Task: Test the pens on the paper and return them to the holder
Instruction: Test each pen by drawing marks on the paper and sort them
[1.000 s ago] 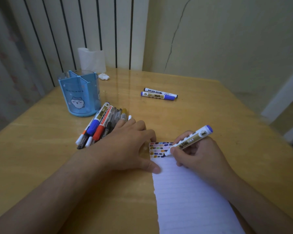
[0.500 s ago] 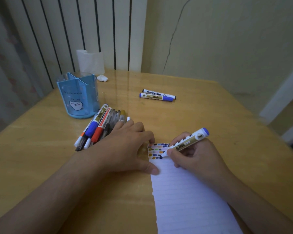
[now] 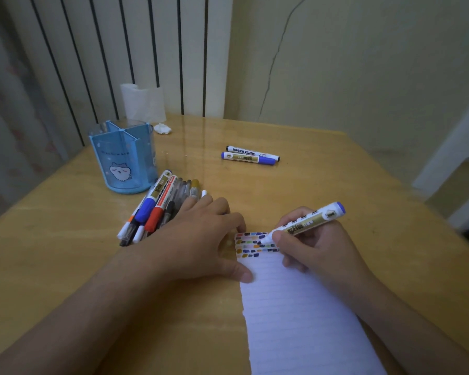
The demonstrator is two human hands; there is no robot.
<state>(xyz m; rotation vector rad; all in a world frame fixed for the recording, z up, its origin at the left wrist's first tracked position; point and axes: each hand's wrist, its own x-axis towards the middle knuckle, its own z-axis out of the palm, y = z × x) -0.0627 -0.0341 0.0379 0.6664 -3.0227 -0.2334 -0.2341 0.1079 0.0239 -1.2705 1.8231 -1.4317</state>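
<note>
Two hands work the paper (image 3: 303,315) on the desk (image 3: 65,266): left hand (image 3: 198,242) flat, pinning its edge, right hand (image 3: 312,253) gripping the blue marker (image 3: 306,221), tip down-left on the swatches, holder (image 3: 123,155) far left, nearer the left hand.

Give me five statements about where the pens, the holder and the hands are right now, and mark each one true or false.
1. The right hand holds a blue-ended marker with its tip on the paper. True.
2. The blue pen holder is full of pens. False: none show in it; a pile of pens lies on the table beside it.
3. The left hand rests flat, its thumb at the paper's left edge. True.
4. Two markers lie side by side farther back on the table. True.
5. The paper's top is blank. False: rows of coloured test marks cover it.
</note>
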